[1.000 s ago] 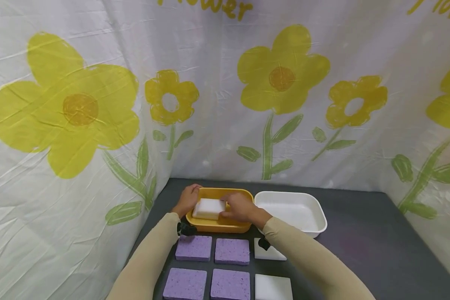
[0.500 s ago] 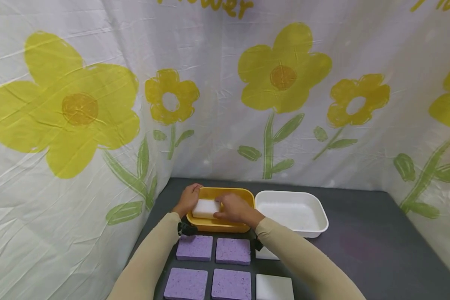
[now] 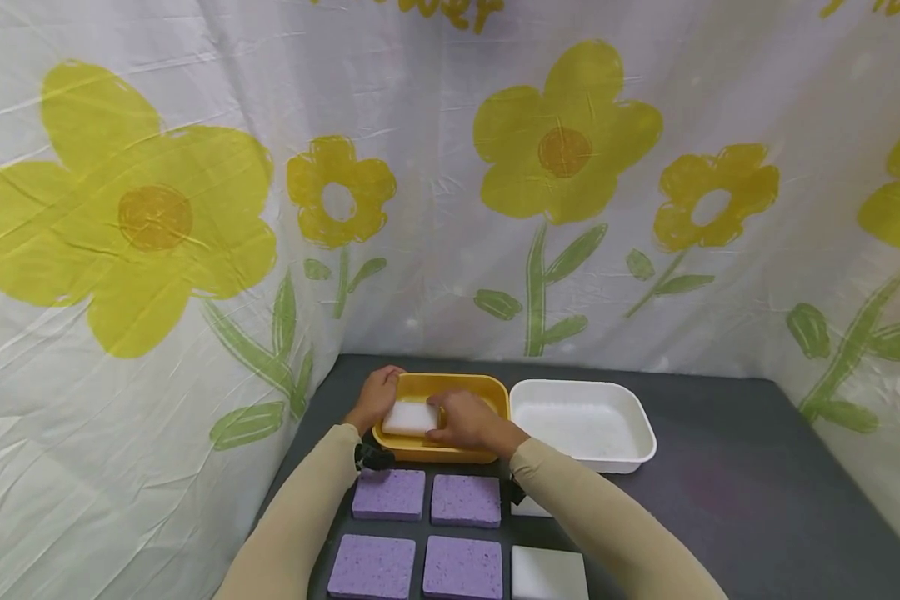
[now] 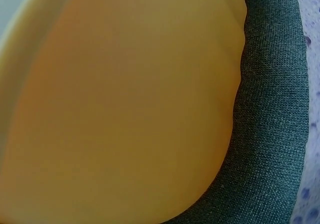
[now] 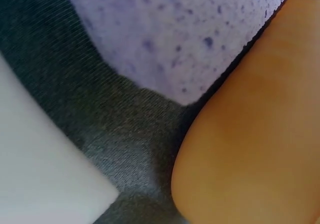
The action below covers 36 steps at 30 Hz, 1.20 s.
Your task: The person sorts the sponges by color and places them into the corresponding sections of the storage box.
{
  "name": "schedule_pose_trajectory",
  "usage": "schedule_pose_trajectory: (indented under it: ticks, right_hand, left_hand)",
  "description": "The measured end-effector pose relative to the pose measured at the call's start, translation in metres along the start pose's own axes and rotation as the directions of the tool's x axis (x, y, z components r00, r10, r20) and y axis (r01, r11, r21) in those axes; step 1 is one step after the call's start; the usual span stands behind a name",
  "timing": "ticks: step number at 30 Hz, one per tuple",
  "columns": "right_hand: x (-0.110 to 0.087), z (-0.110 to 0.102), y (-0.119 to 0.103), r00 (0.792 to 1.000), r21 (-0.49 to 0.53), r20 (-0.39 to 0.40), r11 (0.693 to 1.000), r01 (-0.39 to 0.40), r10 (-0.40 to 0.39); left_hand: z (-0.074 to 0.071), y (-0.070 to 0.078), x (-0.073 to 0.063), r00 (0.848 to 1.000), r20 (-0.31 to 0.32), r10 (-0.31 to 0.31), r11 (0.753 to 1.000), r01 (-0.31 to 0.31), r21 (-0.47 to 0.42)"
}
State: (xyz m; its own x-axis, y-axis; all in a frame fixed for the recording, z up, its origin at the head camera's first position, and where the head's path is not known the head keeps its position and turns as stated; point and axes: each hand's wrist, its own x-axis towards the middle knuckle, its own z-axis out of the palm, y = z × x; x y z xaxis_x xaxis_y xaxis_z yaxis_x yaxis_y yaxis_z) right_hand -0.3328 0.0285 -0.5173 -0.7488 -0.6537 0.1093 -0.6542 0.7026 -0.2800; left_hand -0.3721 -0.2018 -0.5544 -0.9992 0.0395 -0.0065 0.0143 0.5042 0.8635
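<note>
A yellow tray point(image 3: 450, 455) stands at the back left of the dark table. Inside it, toward the left end, lies a white sponge block point(image 3: 408, 418). My right hand point(image 3: 468, 417) reaches in from the right and pinches the block's right end between thumb and fingers. At the tray's left rim my left hand point(image 3: 375, 396) grips the edge. The tray's outer wall point(image 4: 130, 103) fills most of the left wrist view, where no fingers show. In the right wrist view the tray point(image 5: 250, 149) appears beside a purple sponge point(image 5: 170, 38); the right hand is out of sight there.
Right beside the yellow tray is a white tray point(image 3: 630, 450). In front lie several purple sponges point(image 3: 461, 568) in rows, with white blocks point(image 3: 547, 573) to their right, one partly behind the right sleeve. A flowered curtain point(image 3: 435, 275) closes off the back and sides.
My right hand has moved left with the white block, which now sits lower and closer to the yellow tray's left end. The left hand has stayed at the rim.
</note>
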Motion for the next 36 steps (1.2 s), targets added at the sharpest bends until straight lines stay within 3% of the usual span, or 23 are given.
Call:
schedule_pose_trajectory:
  ticks: [14, 27, 36]
  right_hand:
    - [-0.013, -0.013, 0.012, 0.999, 0.005, 0.016, 0.999, 0.052, -0.052]
    - [-0.04, -0.028, 0.023, 0.996, 0.027, 0.028, 0.996, 0.084, -0.085]
    - [-0.057, -0.036, 0.031, 0.996, -0.015, 0.001, 0.996, 0.084, -0.084]
  left_hand:
    - [-0.003, 0.003, -0.003, 1.0, 0.003, 0.03, 1.0, -0.03, 0.0]
    - [-0.003, 0.003, -0.003, 1.0, 0.015, 0.002, 1.0, -0.002, -0.001]
    - [-0.002, 0.001, -0.001, 1.0, 0.016, 0.001, 1.0, -0.001, 0.004]
